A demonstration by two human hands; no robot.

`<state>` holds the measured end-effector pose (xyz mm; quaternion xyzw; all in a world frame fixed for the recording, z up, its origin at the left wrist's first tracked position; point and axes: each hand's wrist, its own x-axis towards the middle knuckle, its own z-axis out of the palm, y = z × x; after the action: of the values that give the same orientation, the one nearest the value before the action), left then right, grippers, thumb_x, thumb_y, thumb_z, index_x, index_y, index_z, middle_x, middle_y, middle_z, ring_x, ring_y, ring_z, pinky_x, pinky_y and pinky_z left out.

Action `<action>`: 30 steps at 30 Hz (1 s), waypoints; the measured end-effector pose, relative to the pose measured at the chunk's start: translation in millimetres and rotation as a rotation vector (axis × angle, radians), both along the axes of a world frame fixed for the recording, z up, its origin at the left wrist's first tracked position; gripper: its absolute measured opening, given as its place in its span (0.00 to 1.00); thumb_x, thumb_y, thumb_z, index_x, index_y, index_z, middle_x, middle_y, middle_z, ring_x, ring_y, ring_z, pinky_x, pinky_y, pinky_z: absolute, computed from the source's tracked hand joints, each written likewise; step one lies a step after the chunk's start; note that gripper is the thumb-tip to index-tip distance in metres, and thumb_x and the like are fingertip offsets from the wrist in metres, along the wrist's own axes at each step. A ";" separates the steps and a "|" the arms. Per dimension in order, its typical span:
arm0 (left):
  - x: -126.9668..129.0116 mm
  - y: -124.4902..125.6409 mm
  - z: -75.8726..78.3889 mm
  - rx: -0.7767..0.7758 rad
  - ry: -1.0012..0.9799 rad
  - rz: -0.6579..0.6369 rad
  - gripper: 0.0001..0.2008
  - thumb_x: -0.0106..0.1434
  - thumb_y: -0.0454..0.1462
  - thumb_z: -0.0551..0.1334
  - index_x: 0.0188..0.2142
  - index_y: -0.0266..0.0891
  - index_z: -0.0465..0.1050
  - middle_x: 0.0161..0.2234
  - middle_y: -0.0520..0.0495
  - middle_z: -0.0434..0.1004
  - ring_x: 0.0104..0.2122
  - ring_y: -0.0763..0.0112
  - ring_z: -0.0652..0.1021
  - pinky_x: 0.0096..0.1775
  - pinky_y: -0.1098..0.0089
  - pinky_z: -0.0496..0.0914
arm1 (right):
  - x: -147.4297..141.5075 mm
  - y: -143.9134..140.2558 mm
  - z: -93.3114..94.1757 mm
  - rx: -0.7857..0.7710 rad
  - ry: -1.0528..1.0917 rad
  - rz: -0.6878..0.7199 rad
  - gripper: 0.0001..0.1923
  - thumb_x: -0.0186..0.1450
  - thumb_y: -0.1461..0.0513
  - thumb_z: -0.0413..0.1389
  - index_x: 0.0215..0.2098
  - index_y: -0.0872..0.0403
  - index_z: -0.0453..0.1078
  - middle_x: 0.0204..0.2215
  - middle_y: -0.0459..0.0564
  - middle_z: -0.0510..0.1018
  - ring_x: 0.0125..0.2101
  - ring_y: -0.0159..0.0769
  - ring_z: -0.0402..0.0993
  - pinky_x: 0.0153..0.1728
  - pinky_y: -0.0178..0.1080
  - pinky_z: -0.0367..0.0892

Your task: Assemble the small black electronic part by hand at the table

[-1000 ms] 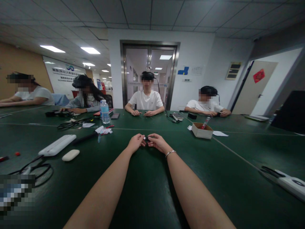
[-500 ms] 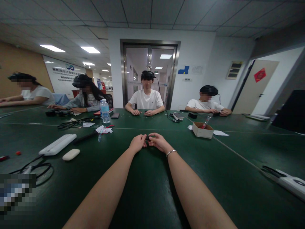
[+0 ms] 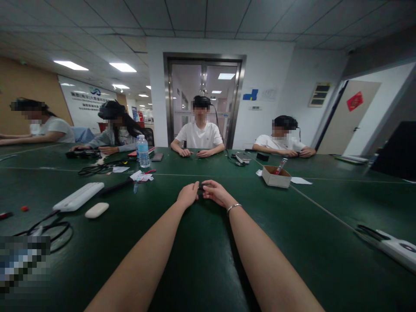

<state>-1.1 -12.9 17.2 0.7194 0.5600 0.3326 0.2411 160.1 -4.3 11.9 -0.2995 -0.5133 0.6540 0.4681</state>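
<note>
While both forearms are stretched forward over the green table (image 3: 201, 260), the left hand (image 3: 187, 195) and right hand (image 3: 217, 193) are brought together near its middle. A small dark object (image 3: 201, 187), too small to identify, is pinched between the curled fingertips of both hands. A bracelet (image 3: 232, 207) is worn on the right wrist. Farther off, a cardboard box (image 3: 275, 177) is seen to the right.

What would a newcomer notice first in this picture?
Two bare forearms reach out over the dark green table, and the left hand and right hand meet around a small black object. Beyond them, a small open cardboard box stands to the right.
</note>
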 end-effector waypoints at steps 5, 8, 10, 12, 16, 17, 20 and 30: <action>-3.5 -0.2 -7.5 0.074 0.007 -0.054 0.24 0.63 0.52 0.40 0.30 0.40 0.65 0.22 0.50 0.71 0.23 0.69 0.71 0.27 0.70 0.59 | -5.0 -3.2 5.7 -0.062 -0.040 -0.062 0.07 0.60 0.66 0.58 0.34 0.58 0.64 0.18 0.46 0.72 0.18 0.29 0.71 0.22 0.31 0.70; -5.1 0.5 -9.9 0.098 -0.051 -0.086 0.20 0.63 0.51 0.42 0.34 0.40 0.63 0.24 0.51 0.70 0.21 0.71 0.70 0.27 0.71 0.60 | -6.5 -6.3 9.3 -0.065 -0.057 -0.075 0.05 0.62 0.64 0.56 0.33 0.59 0.64 0.16 0.47 0.71 0.17 0.29 0.70 0.19 0.30 0.69; -5.7 2.8 -11.7 0.105 -0.124 -0.107 0.16 0.63 0.49 0.46 0.36 0.41 0.62 0.26 0.52 0.69 0.21 0.73 0.69 0.26 0.72 0.61 | -6.8 -7.6 10.5 -0.069 -0.064 -0.080 0.05 0.63 0.64 0.55 0.32 0.59 0.64 0.15 0.48 0.71 0.16 0.29 0.69 0.19 0.30 0.68; -5.9 6.3 -13.6 0.099 -0.223 -0.128 0.12 0.61 0.47 0.50 0.37 0.41 0.62 0.29 0.52 0.69 0.22 0.75 0.69 0.27 0.73 0.62 | -7.1 -7.9 11.0 -0.072 -0.068 -0.089 0.04 0.64 0.65 0.54 0.32 0.59 0.64 0.15 0.49 0.72 0.16 0.29 0.70 0.19 0.30 0.68; -6.3 11.7 -15.2 0.063 -0.415 -0.161 0.12 0.57 0.45 0.57 0.36 0.39 0.64 0.29 0.52 0.67 0.23 0.77 0.68 0.27 0.75 0.64 | -8.2 -8.0 11.2 -0.073 -0.078 -0.110 0.03 0.64 0.65 0.53 0.33 0.59 0.64 0.15 0.48 0.72 0.16 0.29 0.70 0.19 0.30 0.69; -6.4 11.9 -14.7 0.050 -0.441 -0.164 0.13 0.57 0.45 0.56 0.35 0.39 0.64 0.27 0.52 0.67 0.23 0.77 0.68 0.26 0.75 0.64 | -8.5 -8.2 11.3 -0.071 -0.082 -0.108 0.04 0.64 0.65 0.53 0.33 0.59 0.64 0.15 0.48 0.71 0.16 0.29 0.70 0.19 0.30 0.69; -6.3 10.9 -11.9 0.027 -0.478 -0.159 0.12 0.59 0.45 0.54 0.33 0.38 0.64 0.24 0.53 0.65 0.22 0.77 0.67 0.26 0.76 0.63 | -9.2 -9.2 12.2 -0.066 -0.090 -0.095 0.04 0.64 0.65 0.54 0.32 0.59 0.64 0.15 0.48 0.71 0.15 0.29 0.69 0.18 0.30 0.68; -4.7 13.6 -12.2 -0.026 -0.514 -0.089 0.07 0.57 0.38 0.55 0.36 0.38 0.63 0.26 0.52 0.67 0.22 0.78 0.69 0.24 0.77 0.62 | -10.7 -9.0 12.5 -0.074 -0.110 -0.099 0.03 0.65 0.66 0.53 0.32 0.59 0.63 0.15 0.47 0.71 0.14 0.28 0.68 0.18 0.30 0.68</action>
<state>-5.9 0.7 5.0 0.6322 0.4524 0.4863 0.3991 149.4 -13.3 24.4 -0.3770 -0.4982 0.6311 0.4598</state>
